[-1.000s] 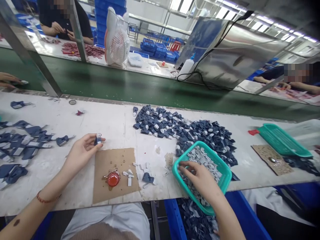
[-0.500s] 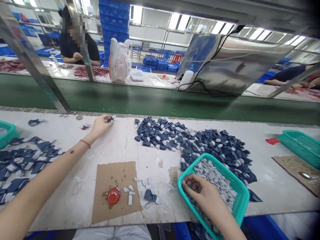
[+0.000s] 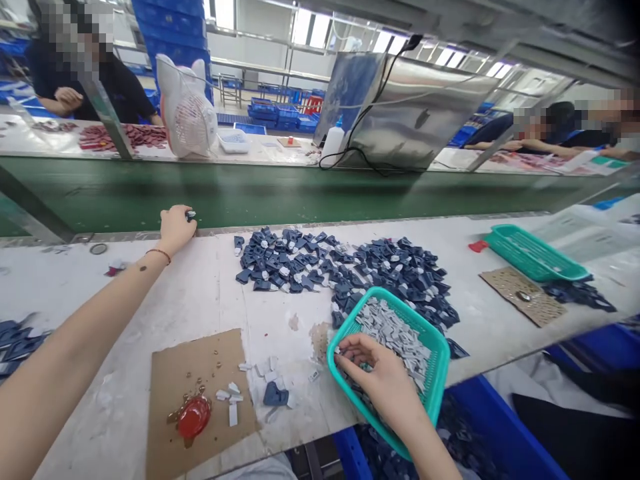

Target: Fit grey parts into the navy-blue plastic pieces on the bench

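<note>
My left hand (image 3: 179, 228) reaches out to the edge of the green belt, its fingers closed on a small dark blue piece (image 3: 190, 215) with a white tip; most of it is hidden by the hand. My right hand (image 3: 375, 377) is inside a green plastic basket (image 3: 440, 380), fingers pinched at its left wall on what looks like a small grey piece. Many flat grey pieces (image 3: 395, 333) fill the basket. Behind it spreads a heap of dark blue pieces (image 3: 285, 260) with white parts. One dark blue piece (image 3: 275, 395) lies alone left of the basket.
On a cardboard sheet (image 3: 165, 373) sit a red round dish (image 3: 194, 417) with spilled clear liquid and several pale strips (image 3: 233, 413). The green belt (image 3: 260, 193) runs behind the table. Another green basket (image 3: 540, 257) stands at right. People sit across the belt.
My left hand has moved farther away, from the table to the belt's edge, with the dark blue piece. My right hand stays in the basket. The view has swung right.
</note>
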### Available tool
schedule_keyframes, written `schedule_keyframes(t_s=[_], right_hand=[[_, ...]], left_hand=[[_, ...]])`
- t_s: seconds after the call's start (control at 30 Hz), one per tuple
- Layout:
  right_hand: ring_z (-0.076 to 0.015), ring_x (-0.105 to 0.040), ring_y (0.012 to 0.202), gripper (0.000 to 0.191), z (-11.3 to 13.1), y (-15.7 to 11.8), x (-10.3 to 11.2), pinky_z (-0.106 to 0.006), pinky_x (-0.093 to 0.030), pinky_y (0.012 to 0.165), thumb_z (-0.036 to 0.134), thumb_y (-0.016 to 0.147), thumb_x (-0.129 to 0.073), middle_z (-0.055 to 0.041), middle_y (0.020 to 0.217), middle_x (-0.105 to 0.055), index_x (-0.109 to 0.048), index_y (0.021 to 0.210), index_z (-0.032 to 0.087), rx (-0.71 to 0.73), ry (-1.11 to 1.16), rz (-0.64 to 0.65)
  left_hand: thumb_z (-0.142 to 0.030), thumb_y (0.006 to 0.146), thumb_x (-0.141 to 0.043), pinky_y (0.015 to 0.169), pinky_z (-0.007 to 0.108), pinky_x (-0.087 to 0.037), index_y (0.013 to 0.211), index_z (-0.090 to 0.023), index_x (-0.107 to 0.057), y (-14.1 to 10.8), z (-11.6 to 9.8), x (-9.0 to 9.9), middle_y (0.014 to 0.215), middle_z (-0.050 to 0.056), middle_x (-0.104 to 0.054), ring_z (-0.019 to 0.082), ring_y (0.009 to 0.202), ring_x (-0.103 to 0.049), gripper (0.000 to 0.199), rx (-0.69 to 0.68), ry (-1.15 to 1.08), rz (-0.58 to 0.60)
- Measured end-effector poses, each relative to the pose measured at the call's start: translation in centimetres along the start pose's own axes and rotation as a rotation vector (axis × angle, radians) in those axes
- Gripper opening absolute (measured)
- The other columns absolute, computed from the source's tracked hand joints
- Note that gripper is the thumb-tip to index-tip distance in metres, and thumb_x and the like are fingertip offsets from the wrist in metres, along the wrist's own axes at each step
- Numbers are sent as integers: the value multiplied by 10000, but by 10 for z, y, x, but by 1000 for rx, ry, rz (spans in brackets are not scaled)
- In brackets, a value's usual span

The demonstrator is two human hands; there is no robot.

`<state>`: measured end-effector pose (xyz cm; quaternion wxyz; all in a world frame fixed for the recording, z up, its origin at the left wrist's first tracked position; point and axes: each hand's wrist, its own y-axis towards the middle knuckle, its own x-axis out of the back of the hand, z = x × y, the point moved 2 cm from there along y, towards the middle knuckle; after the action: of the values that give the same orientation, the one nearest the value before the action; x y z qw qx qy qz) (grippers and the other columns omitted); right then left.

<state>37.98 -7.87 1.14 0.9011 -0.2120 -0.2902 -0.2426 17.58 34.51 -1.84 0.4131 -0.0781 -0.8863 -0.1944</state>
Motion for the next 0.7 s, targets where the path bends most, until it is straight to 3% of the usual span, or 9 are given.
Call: schedule_keyframes(t_s=[0.1,0.27,0.5,0.57,0.7], right_hand=[[-212,-633,731,216,0,-1,0,-333,-519,676,423,781,-621,-43,771,-677,-634,810,210,-20,17,-5],[-238,-668,809,291,-4,-1,2,-349,-543,731,506,800,-610,-67,820,-691,-626,814,216,-32,52,-38],[-268,-684,935,274,-18,2,4,-402,-531,833,507,748,-608,-97,1098,-695,-558,780,240,-64,-7,-179],[-261,-684,921,256,-17,3,3,-394,-520,827,501,749,-583,-75,1009,-710,-547,781,249,-57,-73,-184],[-247,-661,747,287,-11,5,0,-356,-492,651,544,738,-515,-42,739,-674,-547,758,260,-27,-226,-112]], left_hand=[[-238,802,-532,1127,488,-268,1128,-105,-644,-14,-19,-6,1371,188,-537,361,1322,-380,370,-141,-6,47],[-334,859,-528,1074,429,-355,1155,-147,-648,-42,-51,-26,1235,135,-648,285,1181,-524,370,-300,-33,265],[-324,865,-615,1006,464,-411,995,-140,-663,-56,-59,-31,1152,108,-637,260,1142,-544,230,-252,-109,347],[-296,847,-640,962,447,-442,954,-140,-653,-59,-58,-28,1079,88,-651,242,1063,-578,190,-224,-163,352],[-257,827,-648,786,368,-494,936,-148,-612,-71,-54,-21,892,33,-662,176,776,-616,158,-136,-313,348]])
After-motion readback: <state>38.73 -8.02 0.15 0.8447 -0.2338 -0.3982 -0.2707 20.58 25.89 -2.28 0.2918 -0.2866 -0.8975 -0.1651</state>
